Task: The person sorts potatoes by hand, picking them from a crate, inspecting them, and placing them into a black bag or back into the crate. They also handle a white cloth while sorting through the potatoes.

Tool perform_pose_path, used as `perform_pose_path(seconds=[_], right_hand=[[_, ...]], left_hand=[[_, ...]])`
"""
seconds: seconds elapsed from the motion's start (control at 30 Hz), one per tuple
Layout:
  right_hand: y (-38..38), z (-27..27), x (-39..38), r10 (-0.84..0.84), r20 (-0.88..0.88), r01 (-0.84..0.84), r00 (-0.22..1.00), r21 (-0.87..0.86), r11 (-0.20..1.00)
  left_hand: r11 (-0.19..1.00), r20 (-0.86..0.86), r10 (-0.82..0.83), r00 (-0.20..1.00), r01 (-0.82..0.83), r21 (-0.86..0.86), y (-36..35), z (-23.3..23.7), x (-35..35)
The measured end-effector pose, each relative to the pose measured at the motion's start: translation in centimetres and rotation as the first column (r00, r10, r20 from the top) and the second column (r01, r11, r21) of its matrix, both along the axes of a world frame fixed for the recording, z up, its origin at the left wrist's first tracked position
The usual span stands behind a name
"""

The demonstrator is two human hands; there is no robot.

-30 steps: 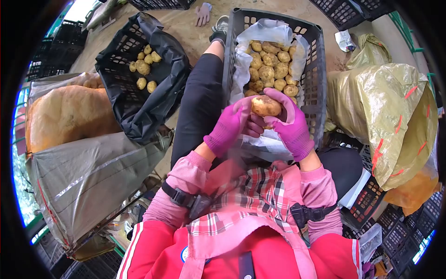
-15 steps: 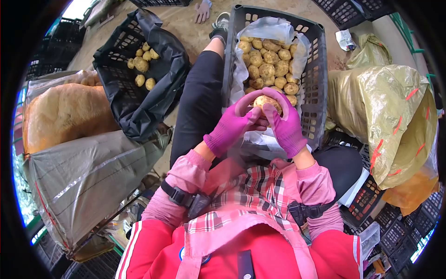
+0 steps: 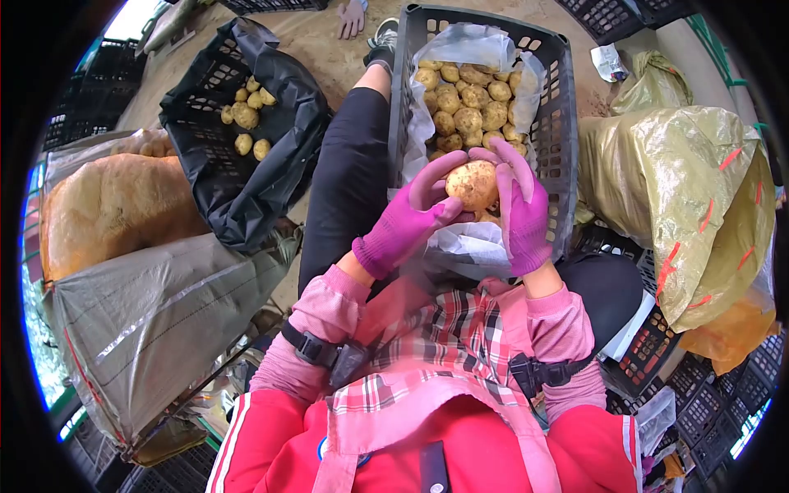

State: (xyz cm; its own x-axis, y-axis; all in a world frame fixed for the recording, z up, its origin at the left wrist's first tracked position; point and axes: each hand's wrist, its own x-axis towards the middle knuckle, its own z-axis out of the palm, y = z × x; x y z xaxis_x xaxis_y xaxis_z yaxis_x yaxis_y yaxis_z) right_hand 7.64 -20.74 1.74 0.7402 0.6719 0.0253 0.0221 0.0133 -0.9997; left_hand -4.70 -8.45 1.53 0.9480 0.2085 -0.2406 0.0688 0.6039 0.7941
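Observation:
A brown-skinned potato (image 3: 472, 186) is held up between my gloved hands, above the near end of a black plastic crate (image 3: 561, 148). My left hand (image 3: 412, 215), in a pink-purple glove, grips it with the thumb in front and fingers behind. On the other side, my right hand (image 3: 523, 212) in a matching glove closes around its right edge. Beneath and beyond my hands, many potatoes (image 3: 468, 122) fill the crate, which is lined with white sheeting (image 3: 468, 48). Part of the pile is hidden by my hands.
At left, a crate with a black liner (image 3: 283, 107) holds several small potatoes (image 3: 246, 115). Full sacks (image 3: 123, 209) stand beside it; a yellow-green woven bag (image 3: 649, 148) stands at right. A loose glove (image 3: 351, 18) lies on the floor. Black crates (image 3: 604, 16) stand around.
The potato has turned and shows more of its face. My right hand has loosened and shifted to its right side, its fingers pointing up; my left hand stays around it.

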Motion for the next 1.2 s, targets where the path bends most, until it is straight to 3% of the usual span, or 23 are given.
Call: perform_pose_path(seconds=[0.03,0.17,0.2,0.23,0.3,0.33,0.4,0.43,0.5,0.53,0.6,0.63,0.7,0.77,0.8,0.83,0.9,0.93,0.97,1.0,1.03,1.13,1.2], right_hand=[[0.1,0.1,-0.1,-0.006,-0.074,0.010,0.997,0.046,0.999],[0.1,0.1,-0.5,0.129,0.301,-0.054,0.945,-0.245,0.968],[-0.2,-0.2,-0.3,0.133,0.155,-0.104,0.979,-0.180,0.978],[-0.1,-0.8,0.3,0.111,0.226,-0.062,0.968,-0.211,0.976],[0.2,-0.7,0.4,0.009,0.135,0.022,0.991,-0.223,0.975],[0.5,-1.2,0.2,-0.051,-0.044,0.044,0.998,-0.141,0.989],[0.0,-2.6,1.1,0.041,0.180,0.015,0.983,-0.303,0.953],[-0.8,-4.4,1.9,0.060,0.162,-0.011,0.985,-0.292,0.956],[-1.3,-4.9,2.2,0.046,0.071,-0.029,0.996,-0.223,0.974],[-1.3,-2.9,1.5,0.070,0.205,-0.007,0.976,-0.294,0.956],[-1.3,-2.7,1.5,0.051,0.106,-0.031,0.993,-0.188,0.982],[-1.3,-2.8,1.6,0.054,0.064,-0.044,0.996,-0.150,0.988],[-1.1,-2.9,1.9,0.066,0.061,-0.058,0.996,-0.126,0.990],[-0.9,-3.1,1.9,0.077,0.069,-0.070,0.995,-0.100,0.993],[-0.7,-3.1,1.8,0.080,0.076,-0.073,0.994,-0.088,0.993],[-0.9,-3.3,1.8,0.072,0.083,-0.065,0.994,-0.085,0.994],[-1.1,-4.3,2.8,0.077,0.058,-0.072,0.995,-0.094,0.993],[-1.5,-3.0,3.0,0.079,0.161,-0.043,0.984,-0.214,0.976],[-1.6,-3.1,2.7,0.018,0.004,-0.018,1.000,-0.010,1.000],[-2.1,-2.1,3.5,0.036,0.240,-0.004,0.970,-0.133,0.991],[-2.1,-1.4,3.7,-0.012,0.160,0.035,0.987,-0.143,0.989],[-2.4,-4.0,6.5,-0.104,0.143,0.122,0.984,-0.126,0.984],[-1.5,-4.4,7.7,-0.009,0.282,0.109,0.960,-0.339,0.934]], left_hand=[[0.999,0.025,0.025,0.999,-0.026,0.023,0.0,-0.3,0.1],[0.998,0.091,0.042,0.995,-0.046,0.039,-0.4,-1.9,0.5],[0.997,0.092,0.051,0.994,-0.055,0.047,-0.3,-2.1,0.3],[0.999,0.100,0.033,0.994,-0.033,0.003,-0.2,-2.2,0.2],[0.994,0.057,0.053,0.997,-0.059,0.096,0.2,-1.7,-0.4],[0.991,0.053,0.080,0.995,-0.086,0.106,0.5,-1.0,-0.9],[0.952,0.126,0.257,0.958,-0.274,0.138,1.0,0.3,-2.2],[0.913,0.186,0.340,0.922,-0.371,0.168,1.5,2.3,-3.5],[0.696,0.331,0.536,0.776,-0.629,0.347,3.3,8.3,-7.6],[0.522,0.391,0.611,0.688,-0.722,0.454,4.3,11.6,-10.0],[0.162,0.514,0.725,0.459,-0.839,0.520,5.9,19.8,-16.0],[0.040,0.562,0.768,0.306,-0.900,0.435,6.3,23.0,-18.4],[-0.108,0.706,0.703,0.093,-0.966,0.235,7.3,25.6,-21.3],[-0.072,0.728,0.672,-0.133,-0.991,-0.114,13.4,28.2,-30.6],[-0.030,0.612,0.779,-0.136,-0.983,-0.179,12.7,29.0,-31.8],[0.011,0.474,0.873,-0.112,-0.968,-0.250,12.4,29.1,-32.2],[0.216,0.504,0.862,0.059,-0.941,-0.259,12.3,26.4,-29.8],[0.343,0.496,0.851,0.170,-0.897,-0.280,12.1,23.8,-27.1],[0.469,0.539,0.758,0.367,-0.881,-0.060,11.1,20.6,-24.1],[0.579,0.380,0.769,0.514,-0.812,-0.074,9.9,18.2,-20.6],[0.675,0.225,0.731,0.645,-0.731,-0.098,8.6,16.2,-17.5],[0.914,0.072,0.387,0.919,-0.372,-0.164,4.9,10.3,-9.9],[0.971,0.077,0.116,0.990,-0.096,-0.221,3.3,6.1,-6.3]])
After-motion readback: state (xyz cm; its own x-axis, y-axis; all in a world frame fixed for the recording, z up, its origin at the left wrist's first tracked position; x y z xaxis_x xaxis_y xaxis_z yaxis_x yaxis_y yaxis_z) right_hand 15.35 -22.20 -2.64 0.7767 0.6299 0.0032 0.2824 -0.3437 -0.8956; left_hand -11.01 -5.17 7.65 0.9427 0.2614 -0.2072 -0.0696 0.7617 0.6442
